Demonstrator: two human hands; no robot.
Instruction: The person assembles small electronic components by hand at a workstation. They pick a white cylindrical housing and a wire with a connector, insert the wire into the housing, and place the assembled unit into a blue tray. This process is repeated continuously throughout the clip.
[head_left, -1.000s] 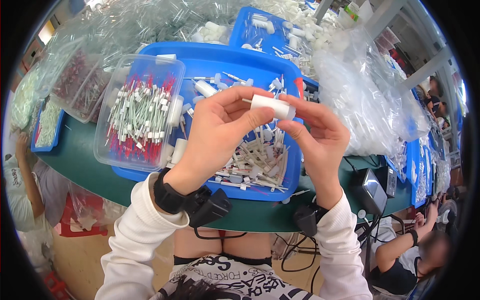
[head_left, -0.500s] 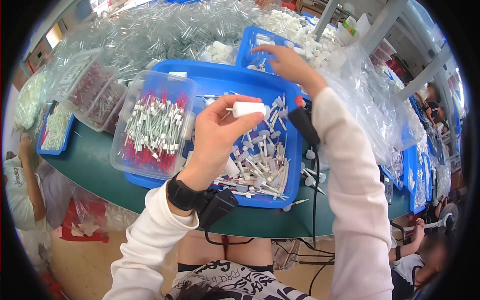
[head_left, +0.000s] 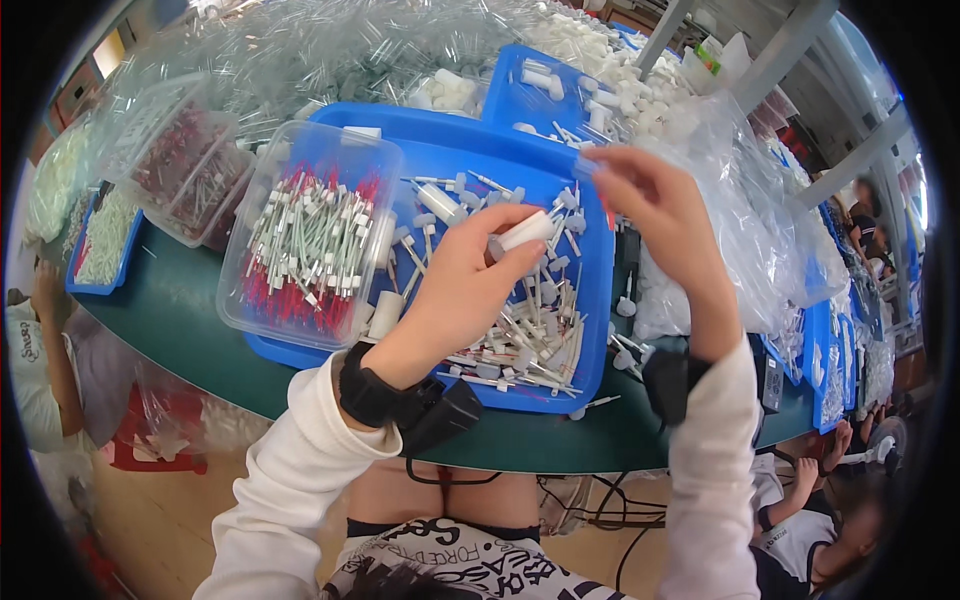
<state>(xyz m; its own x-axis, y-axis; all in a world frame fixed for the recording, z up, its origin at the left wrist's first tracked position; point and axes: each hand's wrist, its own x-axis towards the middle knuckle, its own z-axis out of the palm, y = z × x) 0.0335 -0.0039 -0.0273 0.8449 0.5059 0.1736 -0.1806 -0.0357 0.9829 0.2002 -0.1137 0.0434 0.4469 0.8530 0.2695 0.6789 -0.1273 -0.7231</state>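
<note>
My left hand is closed around a white plastic cylinder, held tilted over the large blue tray. Nearby, my right hand is over the tray's right side, its fingers drawn together and slightly smeared by motion. A small translucent piece shows at its fingertips; its kind I cannot make out. Under both hands lie many thin white stems with grey discs. Another white cylinder rests by the tray's left side, and one more lies farther back.
A clear box of short wired parts with red ends overlaps the tray's left. Behind stands a smaller blue tray with white cylinders. Clear plastic bags bulge at the right. Black cables hang by the green table edge.
My right hand has come back from the small blue tray toward my left hand. The white cylinder in my left hand has moved slightly right and tilted.
</note>
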